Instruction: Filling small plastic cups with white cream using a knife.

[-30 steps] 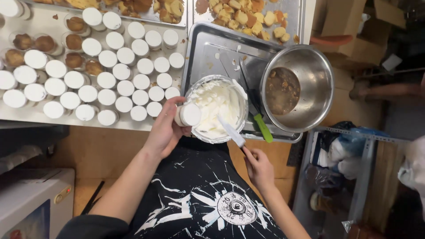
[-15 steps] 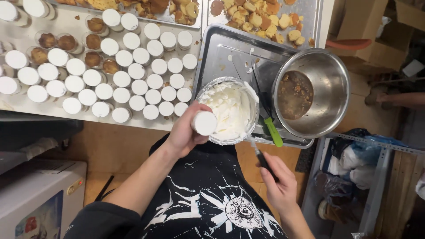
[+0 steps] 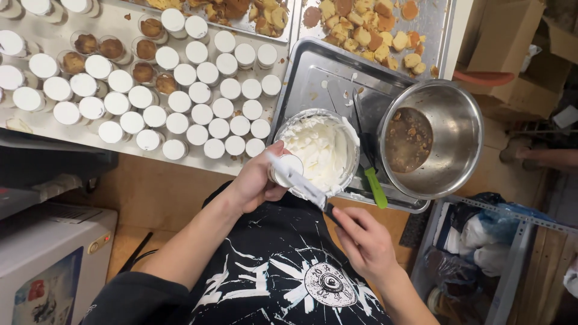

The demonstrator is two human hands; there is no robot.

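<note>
The left hand [image 3: 256,183] grips a small cup [image 3: 288,168], while the right hand [image 3: 364,241] pinches a knife [image 3: 298,179] laid across the cup's top.

We saw white cream in the silver bowl [image 3: 348,174] and white tops on the rows of small cups [image 3: 180,99] to the left. The steel pot [image 3: 457,129] on the right held a brown liquid. A tool with a bright green handle [image 3: 377,188] lay on the grey tray [image 3: 319,75]. Our black shirt [image 3: 283,271] bore a white print.
</note>
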